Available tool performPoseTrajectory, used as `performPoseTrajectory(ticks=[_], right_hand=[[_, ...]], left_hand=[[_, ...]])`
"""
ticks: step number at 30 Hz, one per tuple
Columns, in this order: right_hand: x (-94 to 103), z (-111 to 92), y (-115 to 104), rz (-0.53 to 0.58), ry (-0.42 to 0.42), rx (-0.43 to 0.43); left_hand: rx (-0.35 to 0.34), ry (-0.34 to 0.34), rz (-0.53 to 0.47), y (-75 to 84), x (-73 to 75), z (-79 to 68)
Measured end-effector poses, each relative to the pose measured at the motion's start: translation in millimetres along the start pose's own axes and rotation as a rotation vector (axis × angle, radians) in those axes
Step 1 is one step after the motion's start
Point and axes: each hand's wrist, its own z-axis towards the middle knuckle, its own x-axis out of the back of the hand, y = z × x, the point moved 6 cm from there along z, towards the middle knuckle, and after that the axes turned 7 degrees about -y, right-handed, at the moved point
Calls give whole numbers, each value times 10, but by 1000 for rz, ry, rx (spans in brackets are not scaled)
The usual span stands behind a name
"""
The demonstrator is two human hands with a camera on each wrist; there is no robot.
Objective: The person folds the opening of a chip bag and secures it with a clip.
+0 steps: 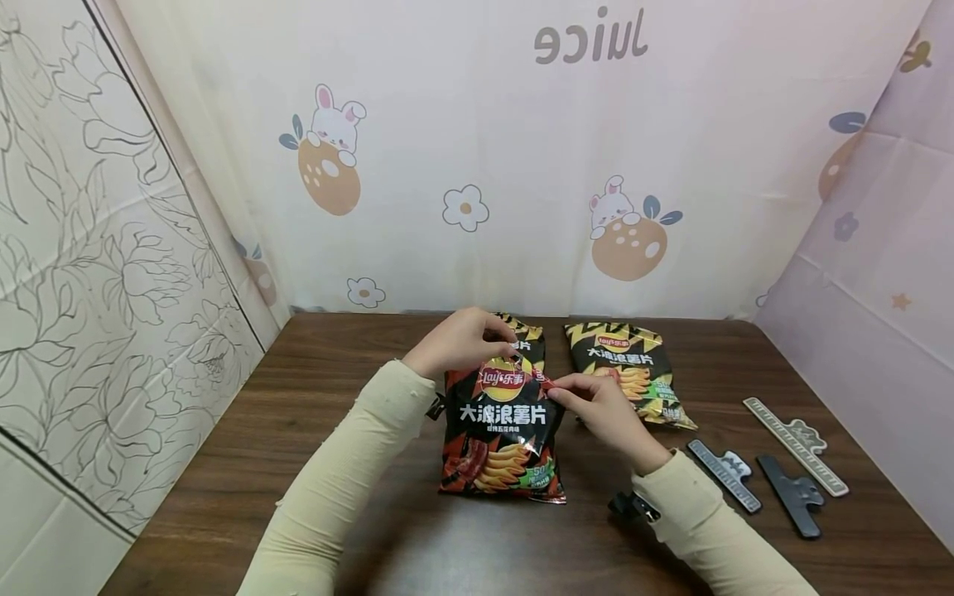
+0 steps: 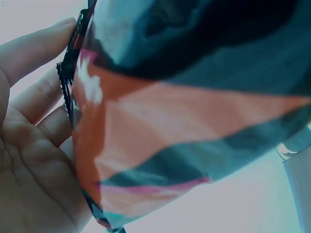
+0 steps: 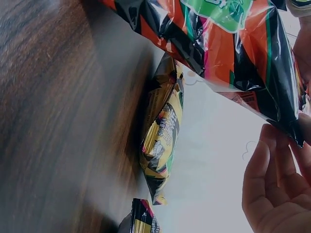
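A red and black Lay's chip bag (image 1: 503,451) stands upright near the middle of the table, its printed front towards me. My left hand (image 1: 465,339) pinches its top edge; in the left wrist view the thumb and fingers (image 2: 36,97) sit on either side of the crimped seal. At the bag's upper right corner, my right hand (image 1: 604,414) pinches the seal between thumb and fingertips, also visible in the right wrist view (image 3: 279,179). Behind it, a yellow and black chip bag (image 1: 532,339) is mostly hidden. A second yellow and black bag (image 1: 626,364) lies further right.
On the right side of the table (image 1: 238,472) lie a grey clip (image 1: 723,473), a dark clip (image 1: 788,495) and a longer pale clip (image 1: 797,443). A printed curtain (image 1: 462,108) hangs along the back edge, with patterned panels on both sides.
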Motion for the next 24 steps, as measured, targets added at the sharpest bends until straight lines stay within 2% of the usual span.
performPoseTrajectory(ticks=[9, 24], right_hand=[[-7, -13, -3, -8, 6, 20], [-23, -46, 2, -13, 2, 5]], left_hand=[[-13, 0, 15, -28, 30, -19], [-27, 67, -45, -91, 6, -51]])
